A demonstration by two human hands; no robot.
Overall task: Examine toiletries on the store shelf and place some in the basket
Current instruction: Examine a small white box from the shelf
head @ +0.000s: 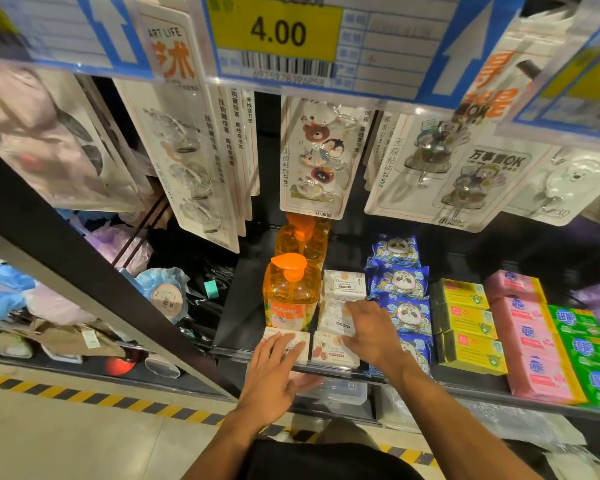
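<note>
On the dark shelf (239, 323) stand orange pump bottles (290, 292) with a column of white soap boxes (343, 284) beside them. My left hand (274, 368) lies with straight fingers on a white box (300, 337) at the shelf's front edge. My right hand (371, 332) rests flat with spread fingers on the white soap boxes, just above a box with cherries printed on it (329, 351). Neither hand grips anything. No basket is in view.
Right of the white boxes lie blue panda packs (400, 282), yellow-green boxes (465, 320), pink soap bars (523, 323) and green bars (582, 344). Hook packs (317, 157) hang above under a 4.00 price tag (278, 32). Bath sponges (163, 292) fill the left shelf. The floor carries yellow-black tape (84, 396).
</note>
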